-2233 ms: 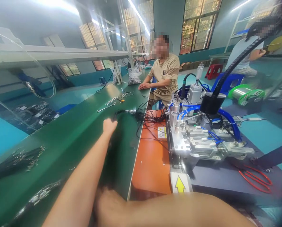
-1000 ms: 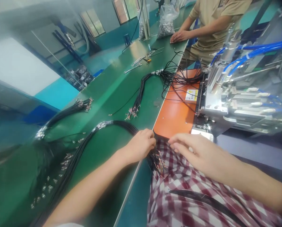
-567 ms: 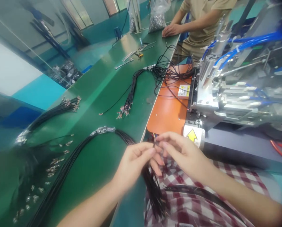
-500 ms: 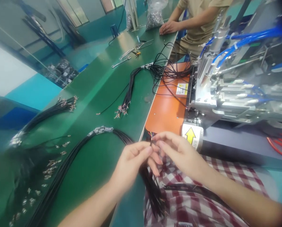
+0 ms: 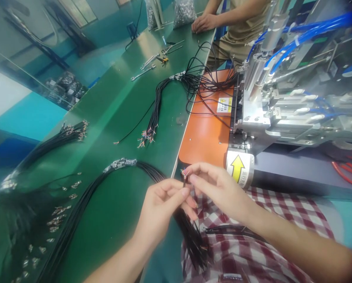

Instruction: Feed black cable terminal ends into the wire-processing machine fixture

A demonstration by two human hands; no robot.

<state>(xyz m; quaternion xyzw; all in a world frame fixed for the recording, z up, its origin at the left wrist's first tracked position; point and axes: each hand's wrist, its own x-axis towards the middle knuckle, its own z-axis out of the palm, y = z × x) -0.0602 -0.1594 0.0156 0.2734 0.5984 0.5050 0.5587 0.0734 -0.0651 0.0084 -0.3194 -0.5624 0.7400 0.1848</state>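
Observation:
My left hand (image 5: 166,202) pinches a thin black cable (image 5: 185,183) between thumb and forefinger, close to its stripped end. Small coloured wires fan out at that tip, where my right hand (image 5: 212,184) has its thumb and fingertips closed on them. Below both hands, a bundle of black cables (image 5: 192,239) hangs over the table's edge onto a checked cloth on my lap. Its upper part (image 5: 89,196) curves across the green table, with a silvery wrapped section (image 5: 119,164) in the middle.
On the right stands a metal machine (image 5: 258,98) with blue air hoses and an orange plate (image 5: 205,129). More cable bundles (image 5: 156,110) lie on the green table (image 5: 128,212), with wrenches (image 5: 143,72) farther back. Across the corner, another person's hands (image 5: 203,23) rest on the table.
The view has shifted slightly, so most things sit a little farther left. The wire tips now look more spread, and my right fingers remain at them.

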